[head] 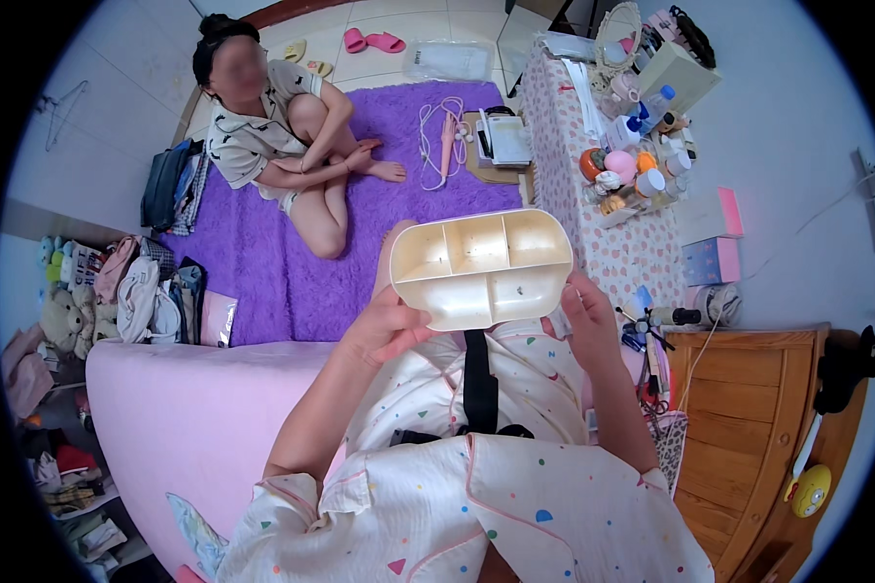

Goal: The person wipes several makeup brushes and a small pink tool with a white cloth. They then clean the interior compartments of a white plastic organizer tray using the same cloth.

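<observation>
A cream plastic divided tray [490,280] is held tilted over my lap, its several compartments facing me. Small dark specks mark the inside, and one larger speck lies in the lower right compartment. My left hand [390,328] grips the lower left corner, thumb on the rim. At the right end, my right hand [589,317] has its fingers curled close against the tray's edge. Something pale shows below those fingers; I cannot tell whether it is a tissue or the trouser cloth. Beneath the tray a black strap [480,382] runs over my patterned pyjamas [401,408].
Another person [277,124] sits cross-legged on the purple shaggy rug [262,291]. A pink corded hair styling iron [448,142] lies there beside books [509,138]. Bottles and jars [638,186] crowd the cloth-covered table [598,251] at right. Pink bedding [211,408] and a wooden cabinet [736,408] flank me.
</observation>
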